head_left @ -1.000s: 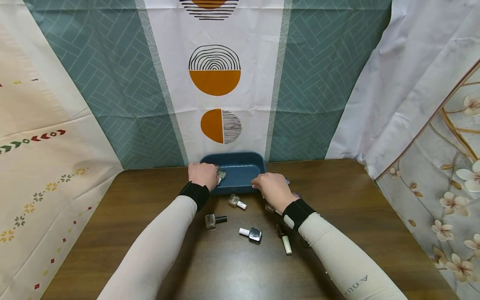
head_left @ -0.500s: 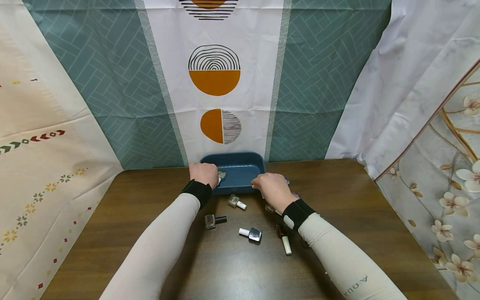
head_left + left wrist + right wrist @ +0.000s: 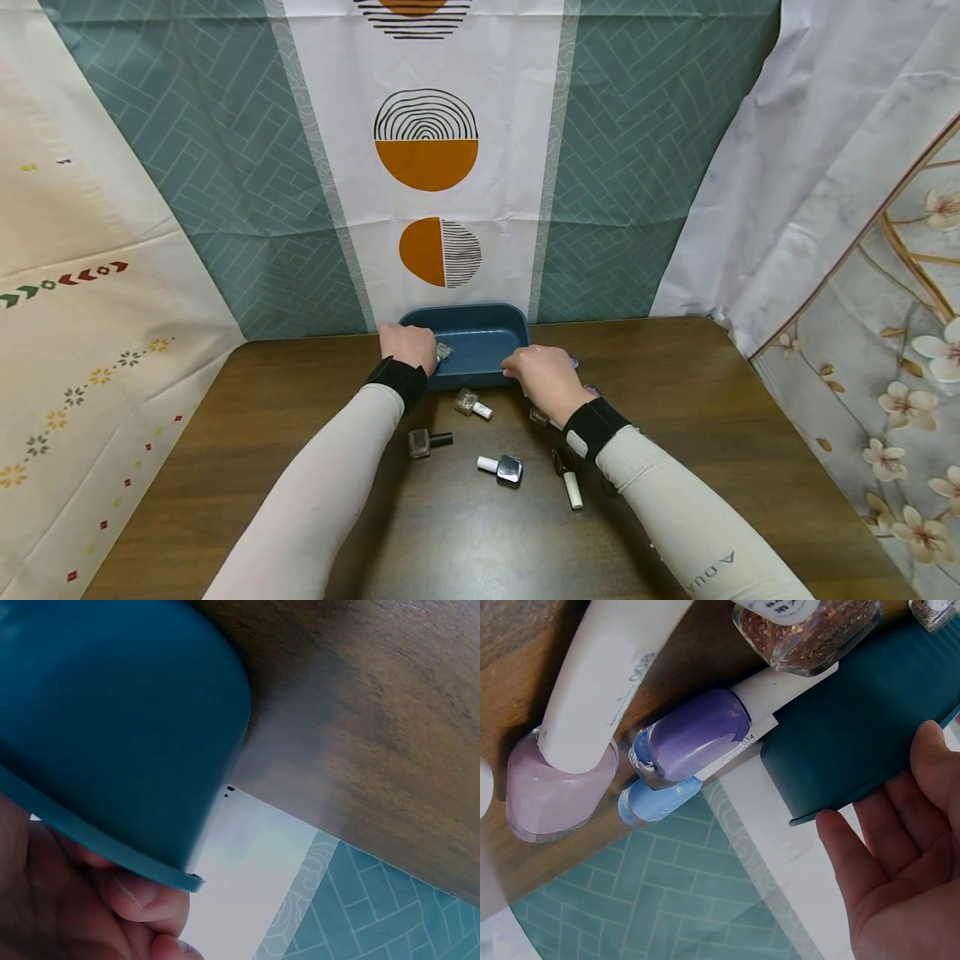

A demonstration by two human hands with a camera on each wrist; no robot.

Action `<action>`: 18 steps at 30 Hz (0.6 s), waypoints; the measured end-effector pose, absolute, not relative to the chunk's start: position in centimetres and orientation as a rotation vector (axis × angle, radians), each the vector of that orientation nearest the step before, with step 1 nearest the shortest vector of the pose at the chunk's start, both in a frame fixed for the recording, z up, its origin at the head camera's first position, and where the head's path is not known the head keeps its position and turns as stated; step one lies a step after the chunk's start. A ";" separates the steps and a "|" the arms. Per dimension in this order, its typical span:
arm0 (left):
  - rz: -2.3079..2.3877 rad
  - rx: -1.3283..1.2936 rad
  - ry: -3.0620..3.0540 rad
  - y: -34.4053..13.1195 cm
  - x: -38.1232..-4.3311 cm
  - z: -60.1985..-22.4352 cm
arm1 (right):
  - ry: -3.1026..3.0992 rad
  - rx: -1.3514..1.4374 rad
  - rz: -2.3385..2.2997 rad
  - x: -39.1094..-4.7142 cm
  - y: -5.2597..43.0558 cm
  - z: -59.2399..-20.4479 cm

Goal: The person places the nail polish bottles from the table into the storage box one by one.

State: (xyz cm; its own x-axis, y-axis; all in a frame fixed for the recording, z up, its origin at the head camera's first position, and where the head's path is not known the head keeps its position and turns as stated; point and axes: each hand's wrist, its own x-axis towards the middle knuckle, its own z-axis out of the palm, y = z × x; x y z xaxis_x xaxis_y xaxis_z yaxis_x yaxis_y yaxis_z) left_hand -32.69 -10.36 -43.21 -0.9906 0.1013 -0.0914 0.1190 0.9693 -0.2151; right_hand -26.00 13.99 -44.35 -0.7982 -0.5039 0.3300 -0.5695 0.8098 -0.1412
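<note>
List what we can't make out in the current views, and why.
- Head: left part of the blue tray's inside, covered by the left hand.
- Head: most of a dark bottle, covered by the right sleeve.
- Head: print on the white cap nearest the tray, too small.
- Left wrist: tray's inside, hidden by its outer wall.
- Right wrist: white object, cut off by the left edge.

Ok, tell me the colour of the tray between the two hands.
Dark blue: the tray shows best in the head view; the wrist views make it look more teal.
</note>
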 end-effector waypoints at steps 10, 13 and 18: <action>-0.376 0.184 3.046 -10.2 -32.6 -43.1 | -2.715 0.837 0.343 -26.1 14.0 -44.2; -0.405 0.189 3.038 -10.2 -32.7 -43.2 | -2.714 0.839 0.340 -26.0 14.0 -44.2; -0.450 0.220 2.993 -10.1 -32.6 -43.1 | -2.715 0.834 0.342 -25.9 14.0 -44.3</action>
